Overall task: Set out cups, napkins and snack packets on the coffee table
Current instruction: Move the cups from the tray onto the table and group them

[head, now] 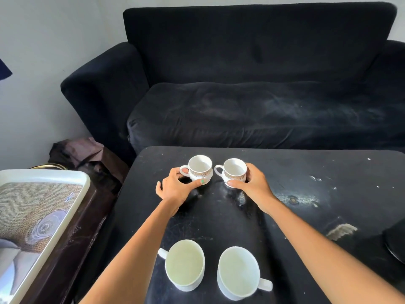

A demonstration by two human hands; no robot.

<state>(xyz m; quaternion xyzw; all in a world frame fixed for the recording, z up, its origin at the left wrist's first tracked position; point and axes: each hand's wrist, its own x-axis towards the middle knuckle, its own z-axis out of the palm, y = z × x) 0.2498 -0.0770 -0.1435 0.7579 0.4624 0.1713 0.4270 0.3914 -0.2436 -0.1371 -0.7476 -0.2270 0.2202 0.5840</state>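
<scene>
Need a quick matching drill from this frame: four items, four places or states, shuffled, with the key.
Items:
1. left patterned cup
2. right patterned cup
3. near left plain cup
4. tray

Places or states:
A. off the coffee table, at the frame's left
B. handle points right, held by the right hand
C. handle points left, held by the left hand
D. handle points left, no hand on it

Pairs: 1-C, 2-B... correction: cup 2's handle points left, so no option fits; read B as "held by the right hand". 3-D, 4-A.

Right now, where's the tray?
Head view, far left: the tray sits on a dark stand beside the coffee table, left of the left hand.
</scene>
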